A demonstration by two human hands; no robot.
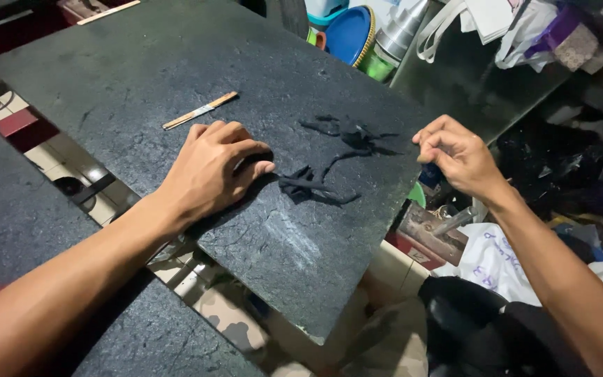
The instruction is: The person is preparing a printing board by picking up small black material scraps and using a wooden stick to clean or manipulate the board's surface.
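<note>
My left hand [214, 167] lies palm down on a dark stone slab [176, 70], fingers curled, its fingertips touching the near end of some black fabric scraps [312, 187]. More black scraps [354, 136] lie a little farther right on the slab. My right hand [455, 155] hovers at the slab's right edge with fingers pinched together; whether it holds a small thing I cannot tell. A thin wooden stick [200, 110] lies on the slab just beyond my left hand.
A second dark slab [22, 216] sits at the left, with a gap showing tiled floor [71, 164] between. Behind the slab stand a blue plate [350, 31] and a metal cup [399, 31]. Bags, cloth and clutter [560, 167] crowd the right side.
</note>
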